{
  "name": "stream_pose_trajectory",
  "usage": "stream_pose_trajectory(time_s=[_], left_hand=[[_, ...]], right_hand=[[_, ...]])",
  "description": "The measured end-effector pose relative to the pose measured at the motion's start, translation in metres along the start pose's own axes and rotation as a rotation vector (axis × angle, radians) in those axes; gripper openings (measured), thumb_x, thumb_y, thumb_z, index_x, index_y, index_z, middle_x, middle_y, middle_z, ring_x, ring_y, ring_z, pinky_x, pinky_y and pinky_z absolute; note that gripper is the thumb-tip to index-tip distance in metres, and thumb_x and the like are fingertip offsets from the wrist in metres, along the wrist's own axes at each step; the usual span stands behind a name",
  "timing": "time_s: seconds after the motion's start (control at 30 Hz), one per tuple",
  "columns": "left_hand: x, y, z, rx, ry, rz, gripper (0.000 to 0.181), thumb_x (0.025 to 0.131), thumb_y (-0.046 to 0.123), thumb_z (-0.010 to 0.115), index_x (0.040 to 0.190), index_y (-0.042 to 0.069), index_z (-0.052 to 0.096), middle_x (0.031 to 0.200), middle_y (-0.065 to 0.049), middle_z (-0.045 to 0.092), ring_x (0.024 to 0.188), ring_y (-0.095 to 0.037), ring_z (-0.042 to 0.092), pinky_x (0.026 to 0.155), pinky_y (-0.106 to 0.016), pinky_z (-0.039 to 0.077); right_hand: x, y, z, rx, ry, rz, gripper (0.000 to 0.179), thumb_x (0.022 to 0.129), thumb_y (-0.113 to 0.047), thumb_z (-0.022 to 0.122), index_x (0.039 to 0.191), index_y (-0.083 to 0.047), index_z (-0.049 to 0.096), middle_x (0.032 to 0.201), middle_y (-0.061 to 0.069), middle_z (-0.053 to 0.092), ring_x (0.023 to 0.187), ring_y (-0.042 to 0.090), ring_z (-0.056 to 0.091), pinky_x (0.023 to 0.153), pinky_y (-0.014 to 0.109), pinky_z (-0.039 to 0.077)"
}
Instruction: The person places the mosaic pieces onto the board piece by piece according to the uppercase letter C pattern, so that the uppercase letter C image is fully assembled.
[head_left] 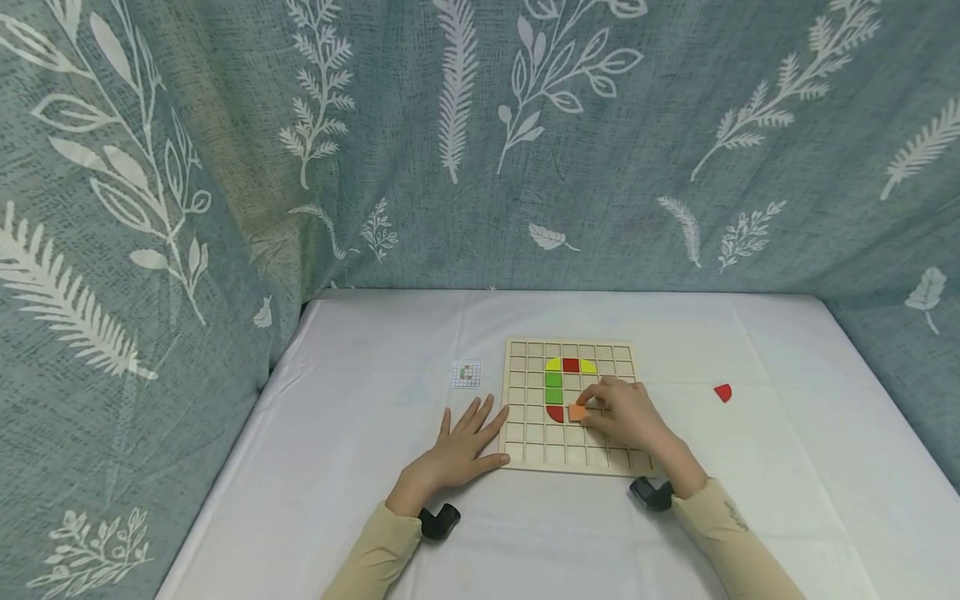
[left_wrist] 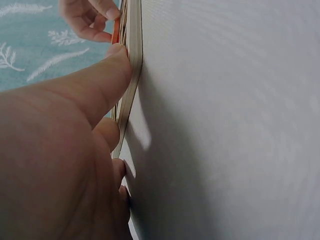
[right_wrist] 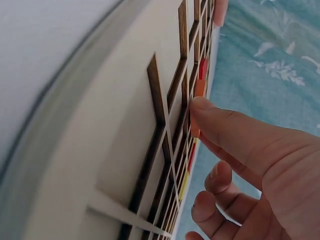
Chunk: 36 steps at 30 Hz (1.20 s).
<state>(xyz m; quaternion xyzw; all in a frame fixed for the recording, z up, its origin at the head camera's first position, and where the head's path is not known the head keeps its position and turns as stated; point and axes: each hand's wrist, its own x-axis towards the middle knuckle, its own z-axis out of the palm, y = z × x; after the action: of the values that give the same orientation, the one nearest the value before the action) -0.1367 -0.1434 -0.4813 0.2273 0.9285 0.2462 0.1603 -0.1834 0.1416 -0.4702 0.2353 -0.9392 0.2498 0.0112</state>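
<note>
Between thumb and finger, my right hand [head_left: 621, 410] pinches an orange square tile [head_left: 576, 412] at the wooden grid board [head_left: 525, 454]. That tile is right beside a red quarter-round tile [head_left: 555, 413]. Above the red one run two green square tiles [head_left: 553, 388], then a yellow quarter-round tile [head_left: 553, 364], a red square tile [head_left: 571, 365] and another yellow quarter-round tile [head_left: 588, 366]. My left hand [head_left: 457, 450] lies with fingers spread, its fingertips at the board's left edge. In the right wrist view the orange tile [right_wrist: 199, 87] shows edge-on at the thumb [right_wrist: 220, 120].
A small printed pattern card [head_left: 466, 374] lies left of the board. Off to the right, a loose red quarter-round tile [head_left: 723, 392] rests on the white tablecloth [head_left: 780, 450]. A blue-green leaf-patterned curtain [head_left: 420, 167] hangs behind and at the sides.
</note>
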Motion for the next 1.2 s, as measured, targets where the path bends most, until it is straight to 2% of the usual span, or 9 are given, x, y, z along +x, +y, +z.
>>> stream_pose_trajectory(time_s=[0.7, 1.0, 1.2], left_hand=[[0.002, -0.002, 0.001, 0.009, -0.006, 0.004, 0.069, 0.094, 0.047, 0.046, 0.15, 0.019, 0.017, 0.156, -0.009, 0.004, 0.143, -0.03, -0.003, 0.107, -0.062, -0.009], [0.002, -0.004, 0.001, 0.013, -0.006, -0.003, 0.069, 0.094, 0.046, 0.047, 0.15, 0.019, 0.017, 0.156, -0.009, 0.005, 0.144, -0.029, -0.003, 0.108, -0.062, -0.009], [0.003, -0.004, 0.002, 0.009, -0.004, -0.011, 0.069, 0.093, 0.046, 0.048, 0.149, 0.019, 0.018, 0.156, -0.009, 0.005, 0.144, -0.029, -0.002, 0.108, -0.061, -0.01]], right_hand=[[-0.001, -0.001, 0.003, -0.033, -0.025, 0.008, 0.02, 0.075, -0.024, 0.077, 0.093, -0.017, 0.07, 0.07, -0.007, 0.047, 0.063, 0.008, 0.04, 0.067, 0.031, 0.027], [-0.005, 0.007, -0.001, -0.028, -0.017, 0.029, 0.021, 0.077, -0.024, 0.076, 0.096, -0.018, 0.07, 0.071, -0.009, 0.047, 0.065, 0.008, 0.042, 0.068, 0.031, 0.028], [-0.009, 0.014, -0.008, -0.033, -0.006, 0.046, 0.022, 0.078, -0.024, 0.075, 0.098, -0.018, 0.07, 0.072, -0.006, 0.048, 0.065, 0.009, 0.042, 0.07, 0.034, 0.029]])
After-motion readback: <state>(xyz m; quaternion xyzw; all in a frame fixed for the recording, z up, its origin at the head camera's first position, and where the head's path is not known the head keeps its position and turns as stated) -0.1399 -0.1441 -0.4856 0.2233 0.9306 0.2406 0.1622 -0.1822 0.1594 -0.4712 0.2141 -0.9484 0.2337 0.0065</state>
